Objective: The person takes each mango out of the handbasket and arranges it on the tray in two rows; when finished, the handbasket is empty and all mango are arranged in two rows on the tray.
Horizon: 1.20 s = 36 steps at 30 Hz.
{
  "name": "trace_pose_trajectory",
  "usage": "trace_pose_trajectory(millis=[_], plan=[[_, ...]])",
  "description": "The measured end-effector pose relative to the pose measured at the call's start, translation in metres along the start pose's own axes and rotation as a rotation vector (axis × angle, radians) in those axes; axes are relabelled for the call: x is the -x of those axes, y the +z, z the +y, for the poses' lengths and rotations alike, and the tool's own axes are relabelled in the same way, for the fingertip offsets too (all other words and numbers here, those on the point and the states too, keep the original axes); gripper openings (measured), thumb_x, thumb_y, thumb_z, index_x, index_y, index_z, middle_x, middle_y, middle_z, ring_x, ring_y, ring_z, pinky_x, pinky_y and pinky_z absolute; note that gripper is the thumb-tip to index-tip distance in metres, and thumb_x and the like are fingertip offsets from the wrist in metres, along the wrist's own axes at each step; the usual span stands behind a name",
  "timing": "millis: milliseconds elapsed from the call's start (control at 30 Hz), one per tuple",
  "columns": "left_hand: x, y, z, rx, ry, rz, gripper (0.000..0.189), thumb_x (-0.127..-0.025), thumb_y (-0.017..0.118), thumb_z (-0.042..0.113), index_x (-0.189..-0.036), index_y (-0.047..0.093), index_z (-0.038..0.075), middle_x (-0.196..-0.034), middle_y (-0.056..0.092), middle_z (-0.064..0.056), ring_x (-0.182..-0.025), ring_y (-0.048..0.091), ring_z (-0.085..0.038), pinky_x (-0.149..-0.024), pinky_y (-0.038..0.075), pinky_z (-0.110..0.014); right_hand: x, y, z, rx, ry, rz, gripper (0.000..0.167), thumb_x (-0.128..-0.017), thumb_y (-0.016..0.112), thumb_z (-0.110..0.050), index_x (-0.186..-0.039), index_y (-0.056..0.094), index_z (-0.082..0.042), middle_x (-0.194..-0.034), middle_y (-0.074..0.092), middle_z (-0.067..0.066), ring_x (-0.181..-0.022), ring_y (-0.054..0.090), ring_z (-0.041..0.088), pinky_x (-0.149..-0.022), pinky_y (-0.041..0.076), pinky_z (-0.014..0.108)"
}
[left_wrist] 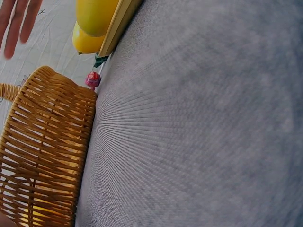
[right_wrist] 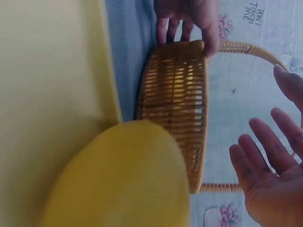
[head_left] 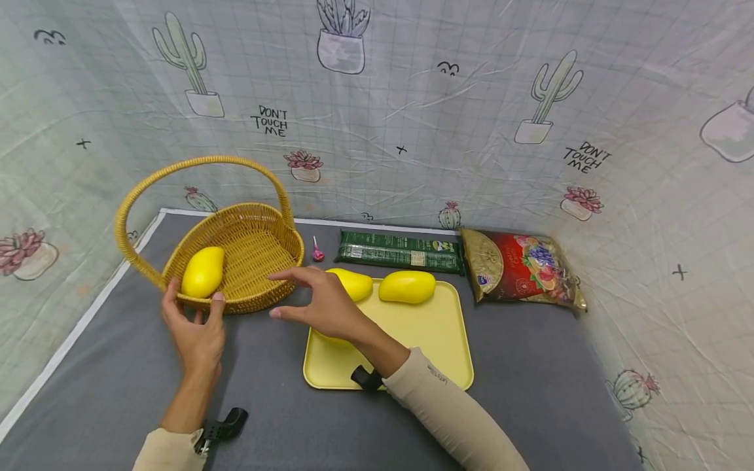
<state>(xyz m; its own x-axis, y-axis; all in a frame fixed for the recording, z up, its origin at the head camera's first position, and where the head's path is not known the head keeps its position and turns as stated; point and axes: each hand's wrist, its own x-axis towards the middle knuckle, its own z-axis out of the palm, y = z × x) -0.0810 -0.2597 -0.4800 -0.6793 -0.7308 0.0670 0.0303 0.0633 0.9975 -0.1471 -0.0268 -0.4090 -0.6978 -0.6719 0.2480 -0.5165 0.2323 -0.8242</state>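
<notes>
Golden-brown woven wicker basket (head_left: 252,256): left hand (head_left: 199,337) grips its near rim; right hand (head_left: 327,302), spread wide, hovers near it.

A lollipop (head_left: 318,254) with a pink-and-red wrapped head lies on the grey tabletop (head_left: 530,379), its pale stick pointing toward the back. To its right is a long, flat, dark-green packet (head_left: 400,252) bearing a barcode and a pale label. Just beside that packet's right end lies a gold foil bag (head_left: 521,269) with a red panel and pictures of fruit, including purple grapes. White edging (head_left: 65,345) runs along the table's left and back sides. Behind hangs a wrinkled, pale, grid-patterned curtain (head_left: 406,118) printed with potted cacti, pink succulents and "DON'T TOUCH ME".
</notes>
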Motion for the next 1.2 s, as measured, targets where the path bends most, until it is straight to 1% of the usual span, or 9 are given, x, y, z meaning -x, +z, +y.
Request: trace_pose_trajectory(millis=[67,200,300,433,600,767,1000,1100,1200], plan=[[0.0,0.0,0.0,0.0,0.005,0.0,0.078,-0.101,0.07,0.015,-0.166,0.029,0.028,-0.174,0.019,0.005,-0.164,0.015,-0.019,-0.135,0.018,-0.047,-0.007,0.004,-0.003,-0.014,0.0,0.015,0.057,-0.09,0.086,-0.033,-0.143,0.067,-0.025,-0.143,0.067,-0.008,-0.133,0.062,0.015,-0.111,0.052,0.029],[-0.001,0.0,-0.001,0.003,0.008,0.005,0.078,-0.1,0.071,0.015,-0.165,0.03,0.028,-0.173,0.02,0.005,-0.163,0.016,-0.018,-0.135,0.019,-0.047,-0.02,0.013,-0.008,-0.046,0.004,0.027,0.057,-0.091,0.086,-0.032,-0.144,0.067,-0.023,-0.143,0.068,-0.008,-0.132,0.059,0.003,-0.114,0.05,0.029],[0.0,0.0,0.0,0.008,0.007,0.007,0.078,-0.1,0.071,0.015,-0.165,0.03,0.029,-0.173,0.02,0.005,-0.163,0.016,-0.018,-0.135,0.019,-0.046,-0.03,0.02,-0.01,-0.079,0.014,0.027,0.057,-0.091,0.086,-0.03,-0.144,0.067,-0.021,-0.144,0.068,-0.008,-0.134,0.058,0.0,-0.117,0.049,0.029],[0.0,0.001,0.0,0.012,0.005,0.009,0.078,-0.1,0.071,0.015,-0.165,0.03,0.028,-0.173,0.02,0.005,-0.163,0.016,-0.018,-0.135,0.019,-0.046,-0.041,0.028,-0.011,-0.099,0.022,0.029,0.057,-0.091,0.086,-0.03,-0.143,0.066,-0.021,-0.143,0.068,-0.009,-0.132,0.059,0.0,-0.115,0.049,0.026],[-0.001,0.0,0.0,0.019,-0.002,0.01,0.078,-0.1,0.072,0.016,-0.165,0.031,0.028,-0.174,0.02,0.006,-0.163,0.016,-0.019,-0.135,0.019,-0.046,-0.058,0.039,-0.012,-0.079,0.03,0.043,0.056,-0.092,0.085,-0.032,-0.144,0.066,-0.023,-0.143,0.068,-0.009,-0.131,0.06,0.001,-0.112,0.048,0.019],[-0.001,0.0,0.0,0.02,-0.005,0.005,0.08,-0.099,0.075,0.018,-0.165,0.03,0.028,-0.174,0.02,0.006,-0.163,0.015,-0.019,-0.135,0.019,-0.048,-0.072,0.051,-0.011,-0.038,0.07,0.069,0.058,-0.091,0.085,-0.038,-0.144,0.065,-0.026,-0.143,0.068,-0.014,-0.131,0.062,0.004,-0.109,0.049,0.018],[-0.001,0.001,0.0,0.0,-0.019,0.008,0.083,-0.098,0.077,0.025,-0.165,0.029,0.03,-0.174,0.02,0.007,-0.164,0.013,-0.019,-0.136,0.016,-0.049,-0.086,0.064,-0.006,-0.002,0.109,0.085,0.057,-0.09,0.086,-0.036,-0.143,0.066,-0.026,-0.143,0.069,-0.011,-0.129,0.064,0.006,-0.106,0.052,0.02],[-0.001,0.001,0.0,-0.009,-0.021,0.008,0.082,-0.099,0.075,0.023,-0.166,0.028,0.03,-0.174,0.02,0.007,-0.164,0.013,-0.019,-0.135,0.017,-0.049,-0.09,0.066,-0.006,0.013,0.123,0.09,0.056,-0.091,0.086,-0.038,-0.143,0.067,-0.027,-0.142,0.069,-0.013,-0.129,0.064,0.007,-0.104,0.052,0.018],[-0.001,0.001,0.001,-0.018,-0.024,0.009,0.08,-0.1,0.073,0.019,-0.165,0.029,0.03,-0.174,0.02,0.007,-0.164,0.014,-0.019,-0.135,0.018,-0.049,-0.095,0.067,-0.006,0.027,0.132,0.091,0.056,-0.091,0.086,-0.038,-0.142,0.067,-0.028,-0.141,0.07,-0.012,-0.128,0.065,0.009,-0.102,0.052,0.018]])
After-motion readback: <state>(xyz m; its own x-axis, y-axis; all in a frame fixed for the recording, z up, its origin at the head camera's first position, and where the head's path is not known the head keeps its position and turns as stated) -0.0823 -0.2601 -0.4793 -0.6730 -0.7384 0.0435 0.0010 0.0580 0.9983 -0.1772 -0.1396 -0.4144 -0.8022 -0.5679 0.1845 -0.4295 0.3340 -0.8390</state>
